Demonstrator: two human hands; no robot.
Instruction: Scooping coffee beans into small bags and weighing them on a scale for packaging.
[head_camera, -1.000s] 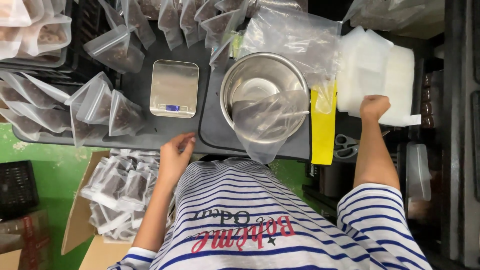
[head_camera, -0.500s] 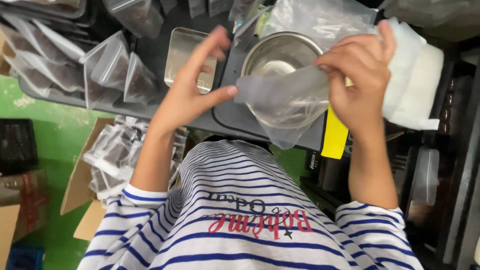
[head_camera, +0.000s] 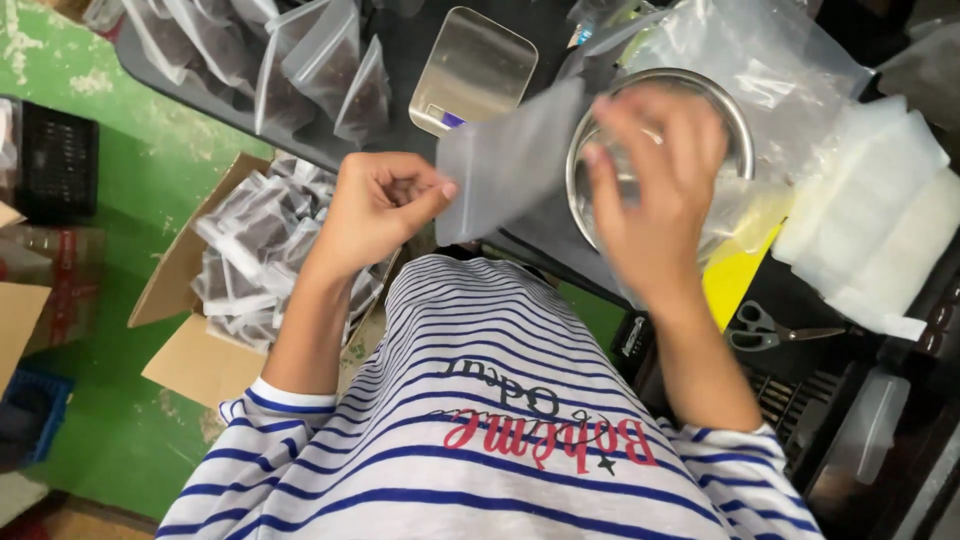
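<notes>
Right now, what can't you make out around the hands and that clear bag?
- Bowl, head view: its inside is hidden by the blurred right hand.
- Bag: motion blur; whether the right hand grips it cannot be told. The left hand pinches its corner.
- Scale: display too small, top cut by the edge.
- Scissors: blades lost in shadow.

Below you, a green-painted floor (head_camera: 150, 170), scuffed pale in spots. A dark worktable (head_camera: 400, 60) runs across the top of your view. On the floor to your left, an open cardboard box (head_camera: 190, 300) stuffed with small filled bags; beyond it a black crate (head_camera: 60, 165) and a blue crate (head_camera: 30, 410). To your right, scissors (head_camera: 765, 328) lie on a black surface. Light is even, no hard shadows.
</notes>
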